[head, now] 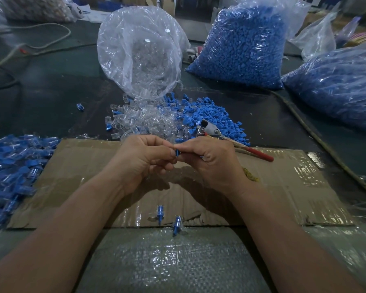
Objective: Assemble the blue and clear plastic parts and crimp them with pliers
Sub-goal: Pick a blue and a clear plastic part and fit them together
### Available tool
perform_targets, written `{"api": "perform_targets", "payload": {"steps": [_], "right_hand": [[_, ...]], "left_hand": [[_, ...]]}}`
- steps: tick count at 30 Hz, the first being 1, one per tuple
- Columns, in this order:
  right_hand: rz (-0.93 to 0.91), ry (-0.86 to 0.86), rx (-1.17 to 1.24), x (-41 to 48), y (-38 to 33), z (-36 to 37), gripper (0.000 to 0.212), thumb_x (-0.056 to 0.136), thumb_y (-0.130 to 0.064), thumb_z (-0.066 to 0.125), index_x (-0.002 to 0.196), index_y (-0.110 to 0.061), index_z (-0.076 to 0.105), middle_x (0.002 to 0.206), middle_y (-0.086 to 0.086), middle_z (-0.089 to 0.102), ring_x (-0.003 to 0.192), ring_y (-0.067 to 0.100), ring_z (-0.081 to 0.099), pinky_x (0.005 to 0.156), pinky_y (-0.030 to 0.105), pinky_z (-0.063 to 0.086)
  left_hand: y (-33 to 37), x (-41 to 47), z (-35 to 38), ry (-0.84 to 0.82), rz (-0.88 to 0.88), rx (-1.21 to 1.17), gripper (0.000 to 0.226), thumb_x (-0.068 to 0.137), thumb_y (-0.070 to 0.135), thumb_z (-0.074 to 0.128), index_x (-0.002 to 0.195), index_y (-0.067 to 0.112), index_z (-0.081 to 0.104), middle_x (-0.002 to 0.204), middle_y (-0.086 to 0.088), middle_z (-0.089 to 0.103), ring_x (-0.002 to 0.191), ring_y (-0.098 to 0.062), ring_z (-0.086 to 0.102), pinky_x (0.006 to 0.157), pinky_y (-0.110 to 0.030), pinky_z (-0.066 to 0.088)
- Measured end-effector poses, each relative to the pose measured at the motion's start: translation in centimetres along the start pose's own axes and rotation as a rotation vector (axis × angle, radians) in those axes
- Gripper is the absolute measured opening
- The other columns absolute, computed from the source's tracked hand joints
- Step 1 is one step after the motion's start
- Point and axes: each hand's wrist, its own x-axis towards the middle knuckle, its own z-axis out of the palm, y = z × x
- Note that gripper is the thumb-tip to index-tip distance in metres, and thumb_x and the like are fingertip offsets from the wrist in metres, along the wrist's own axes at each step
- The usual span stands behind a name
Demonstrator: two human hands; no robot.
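Two joined pieces lie nearest on the cardboard. Above it, left grip and right grip both pinch a blue part between them; press it squarely home, then take the pliers lying just beyond

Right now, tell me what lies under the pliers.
The pliers head rests on the loose blue parts; the red handle tip lies on the cardboard. The right hand hides part of the handles.

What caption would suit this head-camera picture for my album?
A left hand and right hand pinch a blue part over cardboard, pliers lying by spilled clear pieces and blue pieces.
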Motion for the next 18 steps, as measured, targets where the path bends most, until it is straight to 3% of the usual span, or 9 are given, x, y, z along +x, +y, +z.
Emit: {"api": "perform_targets", "payload": {"steps": [7,11,18], "right_hand": [[-0.040,-0.010,-0.075,0.01,-0.26,0.04,0.022,0.077,0.000,0.067,0.099,0.001,0.069,0.089,0.011,0.071,0.079,0.017,0.066,0.078,0.015,0.046],[0.010,-0.044,-0.029,0.14,-0.40,-0.13,0.026,0.075,-0.007,0.069,0.099,0.001,0.069,0.090,0.011,0.071,0.080,0.017,0.066,0.079,0.018,0.048],[-0.009,0.004,-0.039,0.14,-0.51,-0.14,0.022,0.073,-0.002,0.071,0.094,0.002,0.070,0.085,0.012,0.072,0.075,0.017,0.067,0.075,0.020,0.051]], "left_hand": [[0.14,-0.20,0.20,0.012,-0.005,-0.044,0.018,0.052,0.003,0.065,0.068,0.003,0.057,0.049,-0.008,0.061,0.037,-0.010,0.055,0.036,-0.015,0.043],[0.08,-0.16,0.17,0.010,-0.008,-0.031,0.019,0.050,0.003,0.065,0.068,0.002,0.057,0.049,-0.007,0.061,0.038,-0.010,0.055,0.036,-0.015,0.044],[0.13,-0.12,0.11,-0.007,-0.018,-0.021,0.016,0.053,0.001,0.065,0.067,0.003,0.058,0.050,-0.008,0.062,0.039,-0.011,0.056,0.037,-0.015,0.044]]}}
